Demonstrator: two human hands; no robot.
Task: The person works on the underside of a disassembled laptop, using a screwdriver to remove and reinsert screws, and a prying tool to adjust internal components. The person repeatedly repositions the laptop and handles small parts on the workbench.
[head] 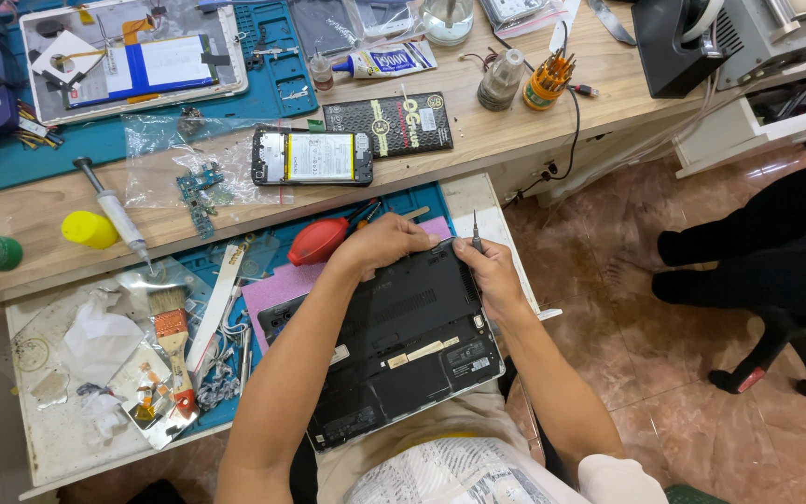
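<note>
— Where was the black rectangular laptop [403, 345], underside up?

— On the person's lap, its far edge over the pull-out tray [48, 439]. Its long axis ran from near left to far right, tilted.

— And the hands?

— The left hand [382, 245] lay curled on the laptop's far edge. The right hand [489, 273] pinched a thin screwdriver [476, 230] upright at the far right corner.

— Around the laptop?

— A red rubber blower [319, 241] just beyond it; a wooden-handled brush [172, 327] to its left.
</note>
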